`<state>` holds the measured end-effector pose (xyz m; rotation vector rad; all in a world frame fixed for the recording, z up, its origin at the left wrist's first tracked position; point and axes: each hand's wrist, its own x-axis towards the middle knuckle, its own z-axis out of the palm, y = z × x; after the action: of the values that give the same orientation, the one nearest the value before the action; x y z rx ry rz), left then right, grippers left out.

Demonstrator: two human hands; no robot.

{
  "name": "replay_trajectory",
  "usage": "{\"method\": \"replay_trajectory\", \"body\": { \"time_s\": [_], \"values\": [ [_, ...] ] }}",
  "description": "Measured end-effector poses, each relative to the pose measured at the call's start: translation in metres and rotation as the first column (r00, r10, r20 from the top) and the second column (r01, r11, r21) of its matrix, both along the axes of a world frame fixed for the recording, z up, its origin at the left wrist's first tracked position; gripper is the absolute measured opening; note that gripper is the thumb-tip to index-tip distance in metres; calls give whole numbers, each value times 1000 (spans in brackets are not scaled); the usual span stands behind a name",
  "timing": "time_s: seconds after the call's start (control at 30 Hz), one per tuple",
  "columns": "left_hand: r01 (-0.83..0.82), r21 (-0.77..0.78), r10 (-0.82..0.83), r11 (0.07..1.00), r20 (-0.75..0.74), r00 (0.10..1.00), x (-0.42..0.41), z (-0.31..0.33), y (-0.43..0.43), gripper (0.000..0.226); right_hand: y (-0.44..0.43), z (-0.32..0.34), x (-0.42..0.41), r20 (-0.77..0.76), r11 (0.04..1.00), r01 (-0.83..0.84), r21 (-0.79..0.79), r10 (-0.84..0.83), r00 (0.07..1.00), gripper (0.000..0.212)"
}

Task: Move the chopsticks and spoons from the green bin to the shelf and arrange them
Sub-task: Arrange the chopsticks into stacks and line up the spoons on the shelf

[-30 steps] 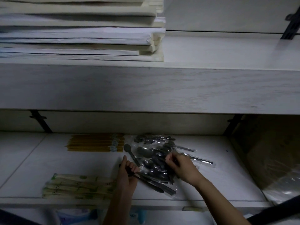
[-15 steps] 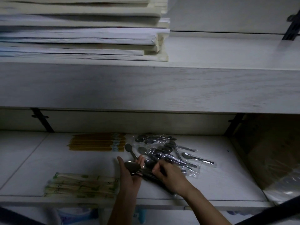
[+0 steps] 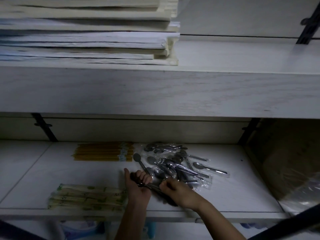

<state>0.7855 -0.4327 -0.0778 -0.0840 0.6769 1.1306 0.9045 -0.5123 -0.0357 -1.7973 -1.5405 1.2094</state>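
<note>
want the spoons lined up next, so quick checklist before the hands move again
1. Left hand grips the held spoons: ok.
2. Right hand pinches the same bundle: ok.
3. Spoon pile sorted: not ok, the spoons lie crossed.
4. Yellow chopsticks in a straight row: ok.
5. Bare shelf right of the pile: ok.
6. Green bin emptied: cannot tell, it is out of view.
</note>
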Motion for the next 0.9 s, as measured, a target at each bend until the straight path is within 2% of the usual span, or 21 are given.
{"method": "replay_trajectory", "body": {
  "time_s": [0.07, 0.17, 0.3, 0.4, 0.47, 0.57, 0.67, 0.8, 0.9],
  "values": [
    [19, 8, -19, 1000, 10, 1000, -1, 2, -2, 57, -4, 1, -2, -124, 994, -24, -110, 10, 992, 27],
    [92, 34, -90, 995, -59, 994, 0, 6, -5, 44, -6, -1, -3, -134, 993, -10, -118, -6, 991, 35],
    [163, 58, -151, 985, -170, 974, 3, 9, -6, 34, -9, 0, -8, -239, 978, 10, -210, -61, 969, 32],
    [171, 107, -146, 979, -204, 968, 3, 10, -9, 29, -12, 4, -11, -499, 951, 7, -310, -169, 850, 24],
    [168, 108, -136, 980, -254, 958, 2, 13, -14, 28, -13, 4, -11, -566, 944, -16, -328, -184, 803, 25],
    [156, 33, -141, 987, -272, 952, 0, 12, -19, 26, -14, -3, -15, -525, 952, -10, -305, -160, 836, 25],
    [112, -90, -128, 990, -194, 973, -3, 12, -21, 19, -15, -11, -19, -458, 965, -4, -264, -122, 880, 25],
    [121, -142, -135, 982, -88, 987, -7, 14, -20, 22, -17, -13, -21, -447, 967, -24, -255, -96, 889, 25],
    [137, -147, -152, 980, -90, 984, -7, 14, -17, 25, -15, -10, -22, -414, 960, -64, -272, -57, 909, 23]
  ]
}}
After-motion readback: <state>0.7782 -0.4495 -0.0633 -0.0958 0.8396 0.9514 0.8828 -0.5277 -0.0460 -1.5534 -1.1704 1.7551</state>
